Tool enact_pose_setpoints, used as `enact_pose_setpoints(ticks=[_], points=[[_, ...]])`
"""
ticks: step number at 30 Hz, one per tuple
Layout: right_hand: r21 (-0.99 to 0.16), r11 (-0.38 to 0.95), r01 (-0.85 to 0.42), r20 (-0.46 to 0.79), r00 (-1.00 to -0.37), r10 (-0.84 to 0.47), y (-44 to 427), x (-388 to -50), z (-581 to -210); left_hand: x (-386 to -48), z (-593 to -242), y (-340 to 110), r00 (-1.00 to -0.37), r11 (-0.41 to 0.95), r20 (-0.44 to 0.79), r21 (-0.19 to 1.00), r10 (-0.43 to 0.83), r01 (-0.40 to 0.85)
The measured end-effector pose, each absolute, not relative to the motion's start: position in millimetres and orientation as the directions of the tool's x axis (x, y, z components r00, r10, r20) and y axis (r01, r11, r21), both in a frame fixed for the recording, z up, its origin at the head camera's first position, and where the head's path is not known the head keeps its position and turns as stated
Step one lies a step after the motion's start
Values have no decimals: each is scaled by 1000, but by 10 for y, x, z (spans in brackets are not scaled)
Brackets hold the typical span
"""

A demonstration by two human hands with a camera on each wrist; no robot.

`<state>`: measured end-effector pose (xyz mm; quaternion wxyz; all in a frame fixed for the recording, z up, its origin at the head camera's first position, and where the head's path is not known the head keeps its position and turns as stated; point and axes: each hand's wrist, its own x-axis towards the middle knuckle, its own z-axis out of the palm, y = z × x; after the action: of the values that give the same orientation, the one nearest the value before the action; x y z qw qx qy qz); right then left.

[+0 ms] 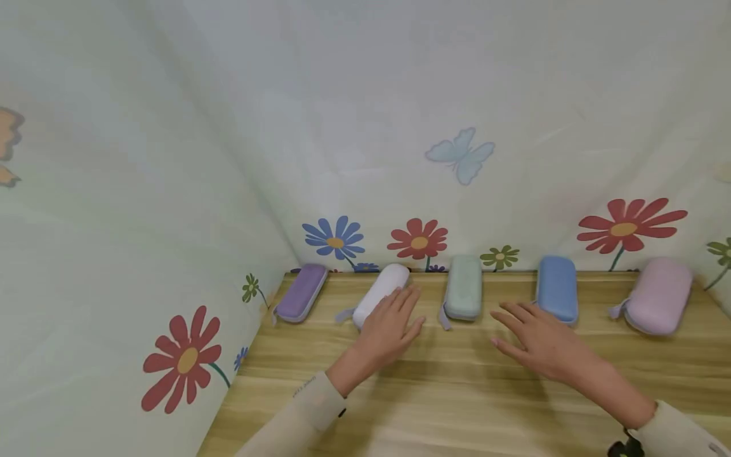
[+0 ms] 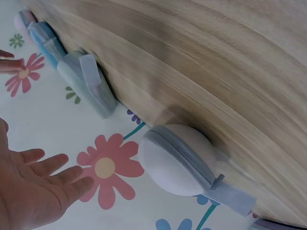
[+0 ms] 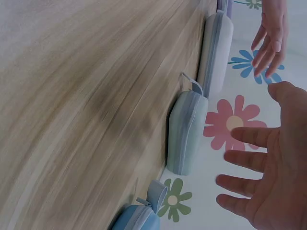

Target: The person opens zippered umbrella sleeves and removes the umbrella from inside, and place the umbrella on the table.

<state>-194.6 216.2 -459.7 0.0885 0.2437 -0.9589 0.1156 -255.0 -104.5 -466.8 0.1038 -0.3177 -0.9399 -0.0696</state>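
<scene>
Pale left sleeve point(image 1: 297, 416) and right sleeve point(image 1: 676, 431) reach toward the tabletop's point(image 1: 457, 400) back edge, with both hands spread.
The left sleeve slants forward and rightward; the left grip point(image 1: 387, 320) is raised over the near end of the white case point(image 1: 379, 291), fingers parted and nearly straight, thumb angled out to the right, apart from the case in the left wrist view. The right sleeve slants forward and leftward; the right grip point(image 1: 537, 336), palm down, hangs by the near end of the blue case point(image 1: 556, 285), fingers fanned, thumb stretched leftward. White and blue lie along the back edge, left and right of its middle, the green case point(image 1: 465, 285) between them; the purple case point(image 1: 302, 292) lies by the back left corner, the pink case point(image 1: 659, 295) by the back right.
</scene>
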Motion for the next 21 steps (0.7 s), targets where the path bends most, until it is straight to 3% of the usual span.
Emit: enact_pose_setpoints(ticks=[14, 21], points=[[-225, 851, -474, 173, -879, -444, 2048, -1946, -4585, -2478, -4753, -1246, -785, 809, 234, -19, 574, 587], [-245, 834, -494, 215, -867, -450, 1908, -1988, -4682, -2456, -4831, -1459, -805, 831, 244, -6, 540, 556]])
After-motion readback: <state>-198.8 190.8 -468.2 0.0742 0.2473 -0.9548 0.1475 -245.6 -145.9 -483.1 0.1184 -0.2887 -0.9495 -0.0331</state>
